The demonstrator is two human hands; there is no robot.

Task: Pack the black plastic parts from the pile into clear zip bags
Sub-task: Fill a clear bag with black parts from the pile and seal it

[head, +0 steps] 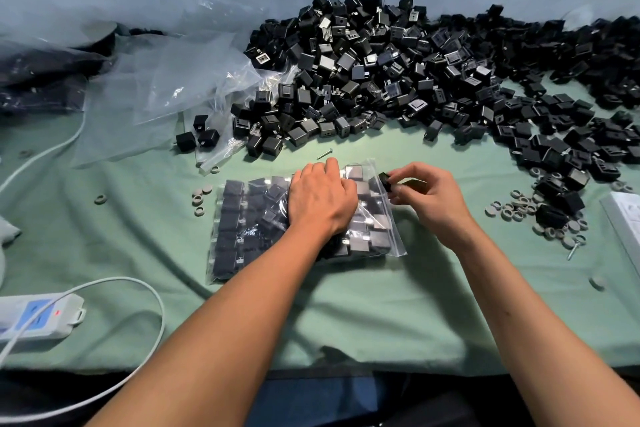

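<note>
A clear zip bag (242,225) lies flat on the green cloth at the centre, filled with rows of black plastic parts. My left hand (320,198) rests on top of the bag near its right end, knuckles up and fingers bent down onto it. My right hand (429,199) pinches one black part (387,180) at the bag's right edge, by the zip opening. The big pile of black parts (398,80) spreads across the back and right of the table.
Empty clear bags (166,87) lie crumpled at the back left, with filled bags behind them. A white power strip (38,319) and its cable sit at the front left. Grey rings (512,210) and loose screws lie scattered right of the bag; several rings (201,199) lie to its left.
</note>
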